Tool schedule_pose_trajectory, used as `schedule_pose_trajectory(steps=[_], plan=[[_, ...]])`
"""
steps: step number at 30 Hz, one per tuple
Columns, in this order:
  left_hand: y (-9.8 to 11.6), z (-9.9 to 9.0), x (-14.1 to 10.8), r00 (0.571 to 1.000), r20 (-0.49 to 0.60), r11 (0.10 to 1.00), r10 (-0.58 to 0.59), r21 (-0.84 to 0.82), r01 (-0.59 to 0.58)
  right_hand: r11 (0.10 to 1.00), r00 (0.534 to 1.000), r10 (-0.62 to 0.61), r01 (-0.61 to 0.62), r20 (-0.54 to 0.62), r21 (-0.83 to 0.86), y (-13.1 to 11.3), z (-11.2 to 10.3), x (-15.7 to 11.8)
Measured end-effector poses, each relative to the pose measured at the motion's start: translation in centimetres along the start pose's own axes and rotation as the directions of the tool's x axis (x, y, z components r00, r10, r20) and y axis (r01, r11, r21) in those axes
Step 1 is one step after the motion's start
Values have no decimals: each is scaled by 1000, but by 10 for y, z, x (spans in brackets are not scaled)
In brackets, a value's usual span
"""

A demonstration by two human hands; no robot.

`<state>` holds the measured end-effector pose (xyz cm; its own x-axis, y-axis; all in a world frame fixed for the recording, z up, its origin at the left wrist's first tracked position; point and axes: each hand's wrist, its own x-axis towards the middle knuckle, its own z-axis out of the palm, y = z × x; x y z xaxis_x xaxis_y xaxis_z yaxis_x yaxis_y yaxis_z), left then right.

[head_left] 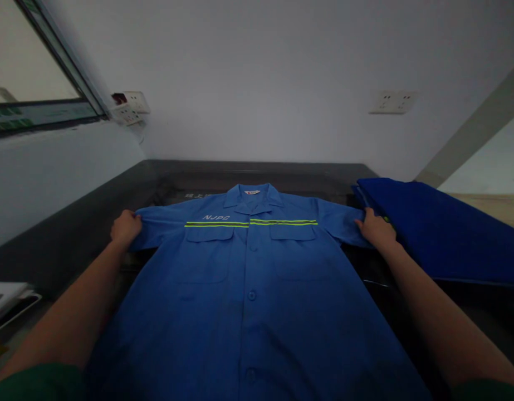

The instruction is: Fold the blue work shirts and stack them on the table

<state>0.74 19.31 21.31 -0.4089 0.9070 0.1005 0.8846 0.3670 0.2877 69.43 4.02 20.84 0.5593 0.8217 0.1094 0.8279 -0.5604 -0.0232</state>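
Note:
A blue short-sleeved work shirt (248,262) lies spread front side up, its collar at the far end and its lower hem out of view. Yellow-green stripes and the letters NJPC cross its chest, above two flap pockets. My left hand (126,227) is closed on the end of the sleeve at the left. At the opposite side, my right hand (377,227) pinches the end of the other sleeve. Both sleeves stretch outward between the hands and the shirt's body. The fingertips are partly hidden by the cloth.
Folded darker blue cloth (444,228) lies at the right, close beside my right hand. Beneath the shirt is a dark surface (373,273) backed by a pale wall with sockets (393,102). A white device (8,301) sits at the left edge.

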Motion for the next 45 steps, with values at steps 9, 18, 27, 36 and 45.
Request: schedule_pose_trajectory(steps=[9, 18, 27, 36, 45], plan=[[10, -11, -24, 993, 8, 982, -119, 149, 116, 995, 991, -101, 100, -85, -21, 1, 16, -2], [7, -1, -24, 958, -131, 910, 255, 368, -192, 978, 955, -204, 191, -216, -78, -2, 14, -3], [26, 48, 9, 867, 218, 842, 449, 223, -492, 930, 930, -366, 366, -22, 37, -12, 49, 29], [29, 48, 13, 959, 141, 950, 245, 165, -267, 953, 953, -303, 303, 18, -2, -9, 46, 31], [-6, 36, 12, 976, 99, 958, 193, 195, -209, 968, 967, -244, 247, -72, 43, 1, 62, 61]])
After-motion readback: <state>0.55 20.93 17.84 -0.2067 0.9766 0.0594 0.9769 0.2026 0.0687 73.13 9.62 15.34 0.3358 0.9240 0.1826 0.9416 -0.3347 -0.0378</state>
